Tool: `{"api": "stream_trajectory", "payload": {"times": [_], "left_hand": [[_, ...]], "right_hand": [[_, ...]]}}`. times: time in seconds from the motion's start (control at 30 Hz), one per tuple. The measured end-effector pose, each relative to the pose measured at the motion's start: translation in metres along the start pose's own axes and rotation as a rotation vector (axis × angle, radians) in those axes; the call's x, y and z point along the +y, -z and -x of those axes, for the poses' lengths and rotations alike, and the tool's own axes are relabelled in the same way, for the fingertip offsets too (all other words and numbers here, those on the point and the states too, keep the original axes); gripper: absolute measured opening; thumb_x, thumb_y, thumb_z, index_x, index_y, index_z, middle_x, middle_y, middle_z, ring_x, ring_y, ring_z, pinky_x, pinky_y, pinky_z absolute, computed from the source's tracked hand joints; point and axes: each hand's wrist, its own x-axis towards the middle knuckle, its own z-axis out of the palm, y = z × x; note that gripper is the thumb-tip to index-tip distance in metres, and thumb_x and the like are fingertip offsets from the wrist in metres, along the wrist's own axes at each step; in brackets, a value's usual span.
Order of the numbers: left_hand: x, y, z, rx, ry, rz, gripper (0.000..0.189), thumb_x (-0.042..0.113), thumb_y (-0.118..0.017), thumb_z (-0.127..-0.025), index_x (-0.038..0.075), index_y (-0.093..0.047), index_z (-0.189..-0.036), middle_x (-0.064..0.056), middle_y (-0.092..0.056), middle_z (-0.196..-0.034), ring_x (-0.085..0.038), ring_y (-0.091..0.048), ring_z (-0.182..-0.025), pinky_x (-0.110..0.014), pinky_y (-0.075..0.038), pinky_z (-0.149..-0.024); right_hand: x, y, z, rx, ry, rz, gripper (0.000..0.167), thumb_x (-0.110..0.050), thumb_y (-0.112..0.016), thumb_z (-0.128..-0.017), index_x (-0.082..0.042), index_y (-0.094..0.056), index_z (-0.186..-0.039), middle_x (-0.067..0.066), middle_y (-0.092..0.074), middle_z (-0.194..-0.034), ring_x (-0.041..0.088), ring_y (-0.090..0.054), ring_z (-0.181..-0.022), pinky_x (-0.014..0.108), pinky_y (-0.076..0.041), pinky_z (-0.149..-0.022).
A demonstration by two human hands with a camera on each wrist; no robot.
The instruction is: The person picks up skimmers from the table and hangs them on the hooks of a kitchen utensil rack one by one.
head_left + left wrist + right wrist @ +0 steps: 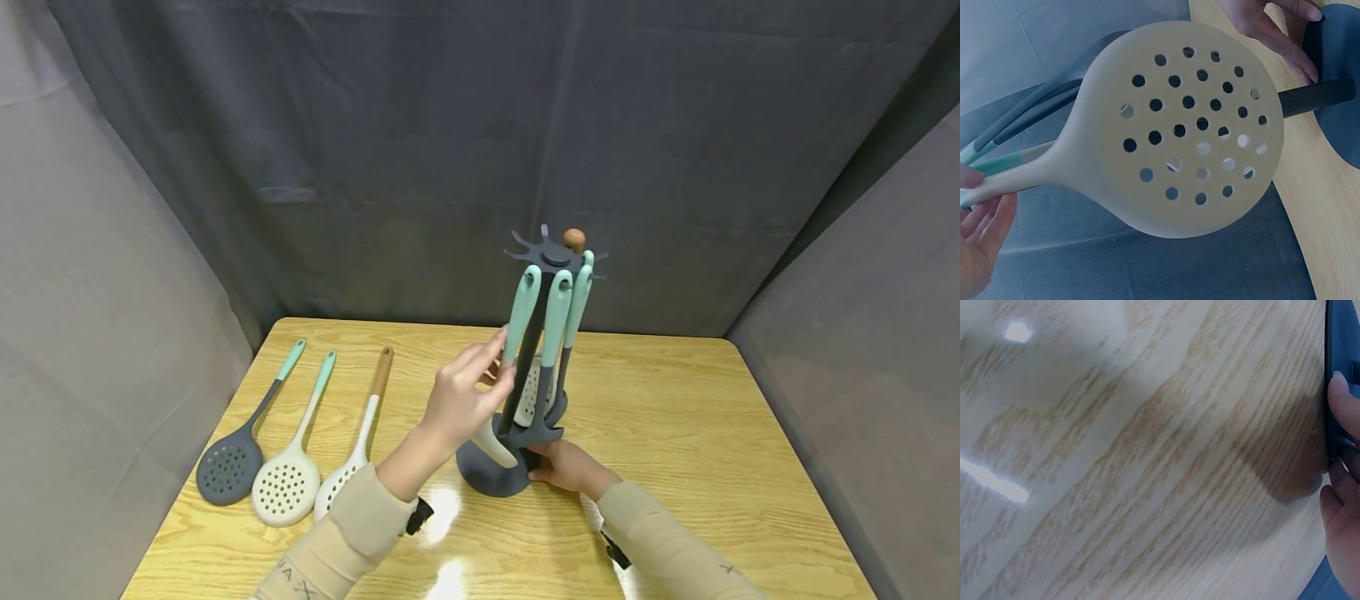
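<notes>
My left hand pinches the mint handle of a cream skimmer, which hangs from the dark rotating-style utensil stand. In the head view the skimmer's head shows nearly edge-on; the left wrist view shows its round, holed face. Low on the stand, my right hand grips the edge of the round base. The right wrist view shows the thumb on the base's rim. Other mint-handled utensils hang beside the skimmer, their heads partly overlapping. A wooden handle end shows behind the stand's top.
On the table's left side lie a dark grey skimmer and a cream skimmer, both mint-handled. A white slotted utensil with a wooden handle lies beside them, partly behind the left sleeve. Grey curtains surround the wooden table.
</notes>
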Motion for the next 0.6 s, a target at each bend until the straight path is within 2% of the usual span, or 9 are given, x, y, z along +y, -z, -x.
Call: {"api": "stream_trajectory", "payload": {"times": [0.6], "left_hand": [[-0.0017, -0.0060, 0.0013, 0.006, 0.027, 0.038, 0.046, -0.003, -0.067, -0.077, -0.006, -0.055, -0.121, -0.010, -0.062, -0.080, -0.014, -0.061, -0.066, -0.013, -0.052, -0.059]], "right_hand": [[0.0010, 0.0002, 0.0001, 0.003, 0.019, 0.004, 0.047, -0.015, -0.068, -0.081, -0.006, -0.054, -0.125, 0.011, -0.057, -0.122, 0.029, -0.055, -0.109, 0.044, -0.045, -0.090]]}}
